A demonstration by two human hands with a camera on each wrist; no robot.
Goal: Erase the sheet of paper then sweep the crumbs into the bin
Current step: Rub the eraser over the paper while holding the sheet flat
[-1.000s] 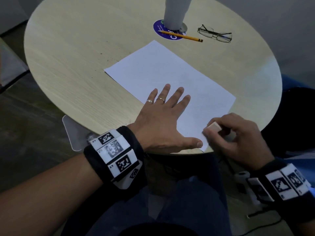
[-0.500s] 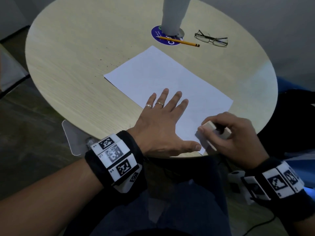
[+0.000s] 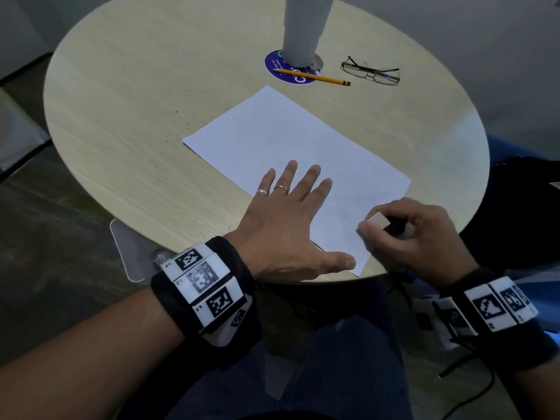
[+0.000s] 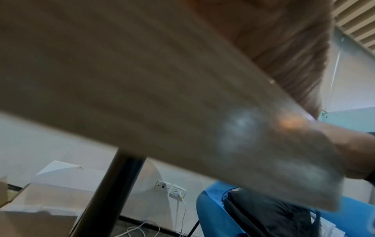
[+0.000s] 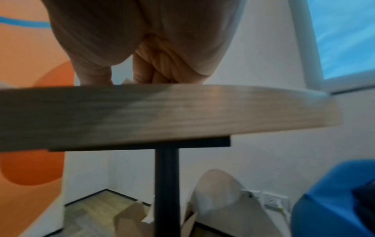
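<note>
A white sheet of paper lies slantwise on the round wooden table. My left hand lies flat on the sheet's near part, fingers spread, thumb by the near corner. My right hand pinches a pale eraser against the sheet's near right corner. Dark crumbs speckle the table left of the sheet. In the right wrist view the curled fingers sit just above the table edge. The left wrist view shows only the blurred table underside.
A grey cup stands on a blue coaster at the far side, with a yellow pencil and glasses beside it. A clear plastic piece juts out under the near left table edge. A blue chair stands right.
The right hand with the eraser has shifted a little across the sheet's near right corner, back and forth. The left hand stays flat on the paper.
</note>
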